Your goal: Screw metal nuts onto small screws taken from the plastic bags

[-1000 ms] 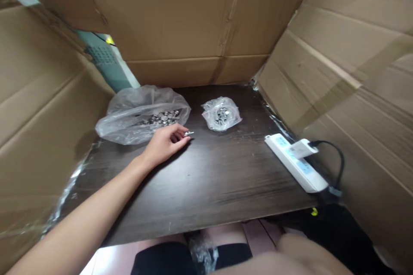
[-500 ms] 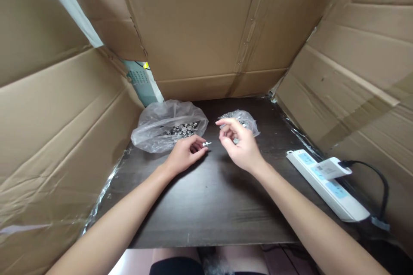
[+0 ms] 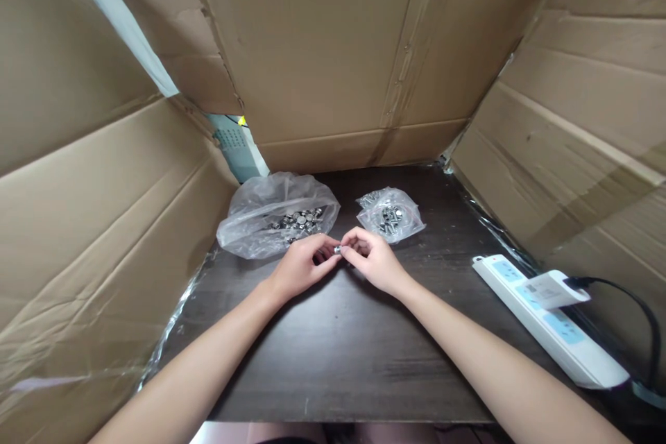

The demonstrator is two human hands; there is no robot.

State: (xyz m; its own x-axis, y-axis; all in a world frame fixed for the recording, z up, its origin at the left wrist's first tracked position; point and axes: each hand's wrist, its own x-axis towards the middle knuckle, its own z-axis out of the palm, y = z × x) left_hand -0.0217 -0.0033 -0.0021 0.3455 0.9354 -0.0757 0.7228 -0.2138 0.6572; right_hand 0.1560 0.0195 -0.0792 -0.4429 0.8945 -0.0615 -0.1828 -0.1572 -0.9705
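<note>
Right hand (image 3: 375,263) now at left (image 3: 306,265), both pinched on probable fastener (image 3: 337,250) near metal-laden bags (image 3: 254,207) (image 3: 408,227)

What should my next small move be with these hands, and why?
Perhaps hold the left hand steady and guide the right hand lightly, in line with the small metal part. The left hand pinches that part, and the right hand's fingertips meet it from the other side, hiding much of it. I can't tell exactly how it sits, so gentleness seems wiser than force.
</note>
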